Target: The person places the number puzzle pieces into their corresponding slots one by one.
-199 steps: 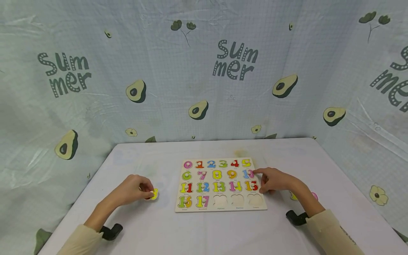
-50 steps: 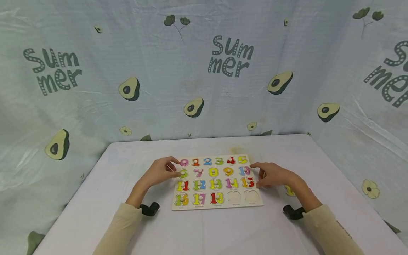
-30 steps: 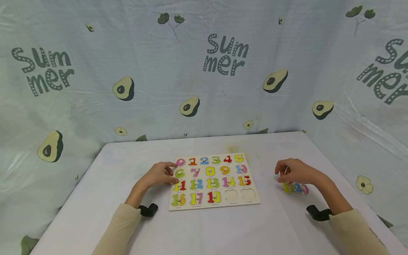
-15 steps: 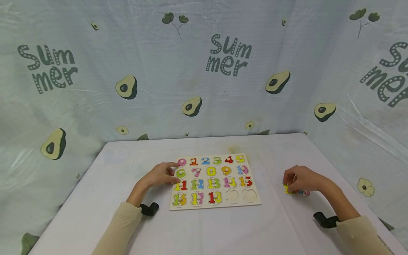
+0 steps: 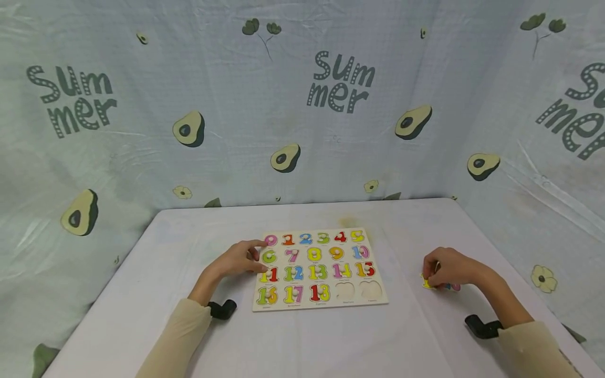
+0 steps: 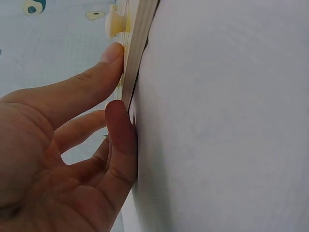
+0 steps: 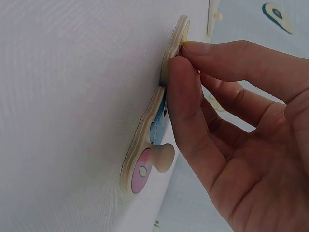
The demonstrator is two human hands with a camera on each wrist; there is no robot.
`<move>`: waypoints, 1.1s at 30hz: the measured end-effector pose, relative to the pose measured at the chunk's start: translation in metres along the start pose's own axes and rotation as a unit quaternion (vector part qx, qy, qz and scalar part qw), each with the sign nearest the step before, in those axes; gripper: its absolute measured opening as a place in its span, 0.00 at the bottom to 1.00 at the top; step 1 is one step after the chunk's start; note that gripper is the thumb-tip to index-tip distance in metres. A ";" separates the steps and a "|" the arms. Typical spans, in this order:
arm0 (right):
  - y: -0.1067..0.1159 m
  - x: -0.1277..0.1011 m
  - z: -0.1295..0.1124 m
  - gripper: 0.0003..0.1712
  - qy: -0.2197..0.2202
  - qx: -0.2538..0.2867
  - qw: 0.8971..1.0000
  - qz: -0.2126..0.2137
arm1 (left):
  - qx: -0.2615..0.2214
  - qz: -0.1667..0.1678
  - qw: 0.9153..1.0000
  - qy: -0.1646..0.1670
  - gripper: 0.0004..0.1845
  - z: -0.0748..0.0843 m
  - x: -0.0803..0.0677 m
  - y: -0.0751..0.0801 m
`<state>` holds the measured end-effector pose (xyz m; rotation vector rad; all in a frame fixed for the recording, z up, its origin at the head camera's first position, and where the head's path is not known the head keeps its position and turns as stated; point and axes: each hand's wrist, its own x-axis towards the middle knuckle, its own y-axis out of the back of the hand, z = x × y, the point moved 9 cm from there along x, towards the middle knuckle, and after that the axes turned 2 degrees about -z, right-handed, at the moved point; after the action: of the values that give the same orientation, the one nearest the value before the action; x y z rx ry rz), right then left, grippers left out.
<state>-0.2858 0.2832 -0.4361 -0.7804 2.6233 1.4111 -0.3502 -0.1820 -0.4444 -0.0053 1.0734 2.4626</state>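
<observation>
— Where was the yellow number piece [image 5: 427, 283]?

— On the white surface [image 5: 331, 341], right of the puzzle board [image 5: 319, 269] and well apart from it. The right hand [image 5: 449, 268] pinched its edge between thumb and forefinger. Just beside it lay a blue-and-pink piece [image 7: 145, 150] with a pale knob.

— And the other hand?

— The left hand [image 5: 236, 258] held the board's left edge, thumb beneath and a finger on top.

— Anything in the way?

— Bare surface lay between piece and board. The bottom row's two rightmost slots [image 5: 357, 290] stood empty. The avocado-print cloth [image 5: 302, 105] walled in the back and both sides.

— How did the piece look?

— Thin plywood, yellow-faced; its numeral was hidden by fingers.
</observation>
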 end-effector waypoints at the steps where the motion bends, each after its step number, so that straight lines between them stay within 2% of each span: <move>1: 0.000 0.000 0.000 0.04 0.003 0.001 1.000 -0.001 | 0.002 -0.001 1.000 0.000 0.39 0.000 0.000 0.000; 13: 0.002 0.004 -0.013 0.05 0.030 -0.006 0.999 0.006 | 0.011 -0.005 1.000 0.000 0.38 -0.003 0.002 0.000; 19: 0.004 0.013 -0.033 0.04 0.042 -0.008 0.999 0.002 | 0.007 -0.004 1.000 0.001 0.38 -0.004 0.002 0.001; 23: 0.003 0.021 -0.047 0.05 0.034 -0.009 0.999 -0.001 | 0.005 -0.004 1.000 -0.002 0.38 -0.003 0.001 0.001; 33: -0.008 0.045 -0.078 0.04 0.040 -0.013 0.999 -0.003 | 0.005 -0.009 1.000 -0.008 0.39 0.001 -0.001 0.000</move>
<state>-0.3075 0.1995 -0.4099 -0.8644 2.6655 1.4442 -0.3488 -0.1822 -0.4437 0.0073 1.0744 2.4365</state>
